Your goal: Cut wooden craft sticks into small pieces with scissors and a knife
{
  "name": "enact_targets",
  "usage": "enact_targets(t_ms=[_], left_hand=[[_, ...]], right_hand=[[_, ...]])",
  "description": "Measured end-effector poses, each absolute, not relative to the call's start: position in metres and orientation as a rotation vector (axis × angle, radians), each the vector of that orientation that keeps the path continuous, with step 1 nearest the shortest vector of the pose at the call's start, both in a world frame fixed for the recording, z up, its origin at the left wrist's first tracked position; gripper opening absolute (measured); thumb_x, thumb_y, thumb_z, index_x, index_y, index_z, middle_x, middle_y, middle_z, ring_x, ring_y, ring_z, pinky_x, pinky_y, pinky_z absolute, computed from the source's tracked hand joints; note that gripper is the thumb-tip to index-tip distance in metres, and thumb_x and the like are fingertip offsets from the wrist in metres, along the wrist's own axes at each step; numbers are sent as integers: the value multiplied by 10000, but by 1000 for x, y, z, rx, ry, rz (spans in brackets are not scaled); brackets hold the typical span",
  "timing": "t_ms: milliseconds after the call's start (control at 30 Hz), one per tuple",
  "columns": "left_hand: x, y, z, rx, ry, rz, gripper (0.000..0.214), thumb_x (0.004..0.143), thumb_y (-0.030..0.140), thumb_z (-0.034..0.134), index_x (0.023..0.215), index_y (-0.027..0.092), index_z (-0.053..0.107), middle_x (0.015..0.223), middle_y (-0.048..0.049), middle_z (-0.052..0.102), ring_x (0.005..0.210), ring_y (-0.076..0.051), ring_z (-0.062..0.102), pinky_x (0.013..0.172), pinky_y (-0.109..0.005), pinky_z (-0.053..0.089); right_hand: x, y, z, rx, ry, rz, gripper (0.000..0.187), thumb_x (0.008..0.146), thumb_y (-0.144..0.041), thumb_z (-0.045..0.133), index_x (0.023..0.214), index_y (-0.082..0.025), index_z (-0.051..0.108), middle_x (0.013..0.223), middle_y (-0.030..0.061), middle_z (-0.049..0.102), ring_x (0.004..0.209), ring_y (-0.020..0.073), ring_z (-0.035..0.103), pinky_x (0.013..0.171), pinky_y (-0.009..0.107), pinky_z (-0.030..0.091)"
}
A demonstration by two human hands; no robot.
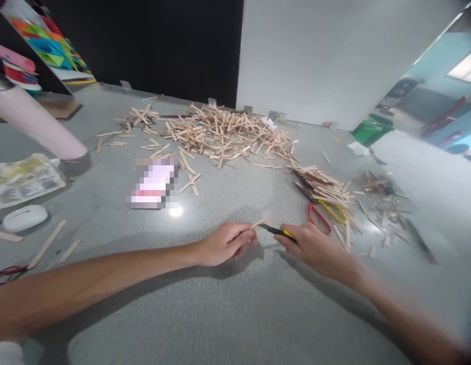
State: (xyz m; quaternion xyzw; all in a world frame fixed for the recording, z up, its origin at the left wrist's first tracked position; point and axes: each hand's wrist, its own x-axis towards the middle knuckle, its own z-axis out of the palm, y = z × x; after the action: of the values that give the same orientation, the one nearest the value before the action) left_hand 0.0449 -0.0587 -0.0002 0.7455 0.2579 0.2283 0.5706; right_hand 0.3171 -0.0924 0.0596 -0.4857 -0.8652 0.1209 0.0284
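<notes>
My left hand (228, 243) pinches a small pale wooden stick (263, 221) whose free end points up and right. Facing it, my right hand (311, 246) is wrapped round a yellow and black utility knife (283, 232). The knife's dark blade reaches left, close to the stick; whether it touches I cannot tell. Beyond my right hand lie scissors (319, 217) with one red and one yellow handle loop, their blades against a bundle of wooden sticks (322, 185).
A large heap of wooden sticks (228, 133) spreads along the back panel. On the left are a phone (155, 183), a white mouse (26, 218), a pink bottle (38, 121) and a printed packet (25, 180). Wood scraps (387, 213) and a green container (372, 129) sit to the right.
</notes>
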Motion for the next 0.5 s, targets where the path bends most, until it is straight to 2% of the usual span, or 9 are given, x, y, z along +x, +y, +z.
enact_targets(t_ms=[200,367,500], left_hand=[[45,-61,0,1837,630,590,454,1170,442,348,1001,158,658,568,50,553,486,-108,482,562,-213,385],[45,-60,0,1913,568,577,480,1168,424,337,962,159,680,595,34,549,513,-119,505,569,-219,386],[44,-58,-1,1957,519,544,468,1163,415,358,917,169,671,571,49,479,504,-120,455,549,-221,336]], right_hand=[[316,-95,60,-1547,-2679,354,358,1154,-391,484,917,-204,678,754,56,694,711,221,666,631,330,346],[322,-94,66,-1544,-2731,463,395,1153,-417,492,865,-213,670,731,51,681,719,227,677,630,334,335],[324,-102,69,-1607,-2779,427,413,1152,-458,474,880,-219,673,731,55,670,683,229,665,601,343,301]])
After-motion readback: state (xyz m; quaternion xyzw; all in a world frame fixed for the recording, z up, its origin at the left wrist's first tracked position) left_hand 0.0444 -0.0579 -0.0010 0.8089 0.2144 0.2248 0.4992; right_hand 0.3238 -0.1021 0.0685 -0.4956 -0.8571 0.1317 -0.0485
